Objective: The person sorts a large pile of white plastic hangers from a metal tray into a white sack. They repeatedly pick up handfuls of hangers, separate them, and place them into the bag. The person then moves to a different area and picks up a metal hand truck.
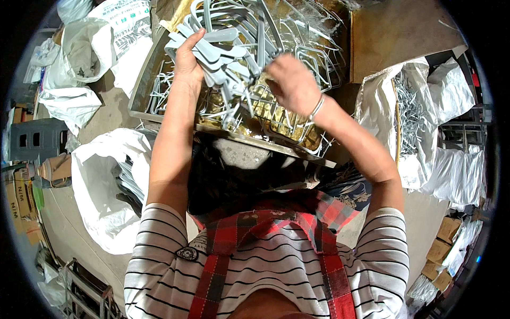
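Note:
My left hand (190, 61) is closed round a bundle of flat grey curved pieces (210, 53), stacked with their bent ends hanging down; whether they are plastic or metal I cannot tell. My right hand (291, 85), with a bracelet at the wrist, is smeared by motion beside the right side of the bundle. Its fingers are partly curled, and what they touch is unclear. Both hands are over a shallow metal tray (255, 137). Loose bent wire pieces (313, 58) and a wire rack (281, 119) lie in the tray.
An open white sack (101, 212) with dark grey pieces inside stands at the left. More white sacks (90, 40) are at the far left. On the right, a white sack (377, 101) holds many small metal hooks (409, 106). Cardboard boxes (441, 250) are stacked at the lower right.

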`<state>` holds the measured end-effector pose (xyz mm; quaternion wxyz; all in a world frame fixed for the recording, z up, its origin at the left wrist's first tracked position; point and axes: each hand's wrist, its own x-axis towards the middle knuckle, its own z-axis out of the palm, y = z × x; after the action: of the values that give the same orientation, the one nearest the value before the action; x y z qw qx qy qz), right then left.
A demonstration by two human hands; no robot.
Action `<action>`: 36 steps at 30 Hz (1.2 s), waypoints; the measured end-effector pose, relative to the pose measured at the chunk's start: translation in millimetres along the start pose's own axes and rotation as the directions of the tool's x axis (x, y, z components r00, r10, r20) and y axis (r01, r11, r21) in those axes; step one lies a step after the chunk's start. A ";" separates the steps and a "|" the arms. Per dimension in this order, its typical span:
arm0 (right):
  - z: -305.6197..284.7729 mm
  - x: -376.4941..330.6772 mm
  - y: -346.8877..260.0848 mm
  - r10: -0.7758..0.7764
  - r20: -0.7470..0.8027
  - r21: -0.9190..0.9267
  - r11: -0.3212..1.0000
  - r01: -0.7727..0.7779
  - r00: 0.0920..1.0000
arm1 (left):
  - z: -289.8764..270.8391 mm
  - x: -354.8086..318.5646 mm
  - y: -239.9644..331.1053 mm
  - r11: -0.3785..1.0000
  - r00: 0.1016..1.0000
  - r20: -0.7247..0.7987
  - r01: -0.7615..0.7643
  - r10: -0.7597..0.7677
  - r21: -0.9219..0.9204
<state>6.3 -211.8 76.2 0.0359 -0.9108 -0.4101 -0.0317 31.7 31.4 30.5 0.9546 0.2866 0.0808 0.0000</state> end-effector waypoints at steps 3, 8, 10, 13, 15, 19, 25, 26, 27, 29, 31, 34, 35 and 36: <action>-8.6 18.8 16.7 -0.118 -0.172 0.059 0.990 0.130 0.978 | 8.4 -4.8 -8.0 0.998 0.996 0.055 0.067 -0.068 0.010; -19.8 42.7 -6.7 -0.200 0.469 0.254 0.963 0.086 0.860 | 8.0 -3.0 -19.7 1.000 0.999 -0.041 0.014 -0.014 -0.003; -12.6 35.9 -0.2 -0.174 0.361 0.466 0.885 -0.015 0.916 | 5.8 1.7 -20.7 0.994 0.996 -0.049 -0.079 0.075 -0.074; -17.2 42.8 -20.9 -0.062 0.391 0.345 0.935 -0.083 0.918 | 15.2 -1.2 -22.5 0.977 0.967 -0.151 -0.210 0.205 -0.019; -5.1 47.5 -33.2 0.030 0.262 0.287 0.952 -0.108 0.964 | 10.6 5.6 -23.7 0.966 0.956 -0.168 -0.252 0.240 -0.058; 9.4 38.2 -23.3 0.159 0.489 0.679 0.547 -0.489 0.858 | 17.7 6.8 -25.3 0.909 0.886 -0.251 -0.414 0.391 -0.046; -13.8 32.1 -38.2 0.069 0.640 -0.320 0.929 0.184 0.765 | 25.4 13.2 -27.1 0.608 0.564 -0.230 -0.714 0.793 0.347; -10.1 29.2 -34.5 0.066 0.684 -0.289 0.939 0.187 0.726 | 23.1 10.0 -24.2 0.615 0.571 -0.238 -0.679 0.786 0.401; -1.3 24.5 -28.0 0.060 0.726 -0.257 0.948 0.189 0.685 | 18.6 4.7 -17.1 0.619 0.576 -0.248 -0.641 0.779 0.454; 5.1 2.6 -3.2 -0.068 0.499 -0.477 0.810 0.340 0.864 | 21.5 0.2 1.9 0.720 0.657 -0.302 -0.585 0.691 0.373; 13.1 10.2 23.6 0.198 0.471 0.023 0.972 -0.236 0.860 | 18.1 -3.1 13.9 0.874 0.820 -0.315 -0.479 0.478 0.080; 84.2 23.3 40.7 0.355 0.494 0.713 0.357 -0.603 0.794 | 16.2 -4.1 10.2 0.930 0.896 -0.286 -0.364 0.339 -0.040; 80.4 35.7 20.5 0.340 0.537 0.795 0.102 -0.598 0.772 | 11.3 -5.0 9.9 0.932 0.897 -0.293 -0.360 0.333 -0.042; 73.3 35.2 1.3 0.203 0.674 0.737 -0.259 -0.625 0.710 | 7.1 -5.1 10.0 0.934 0.897 -0.299 -0.354 0.325 -0.045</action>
<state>32.6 -179.7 6.3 0.6197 -0.6608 0.0493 0.4206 28.2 35.7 42.6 0.9311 0.2458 0.1666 0.2121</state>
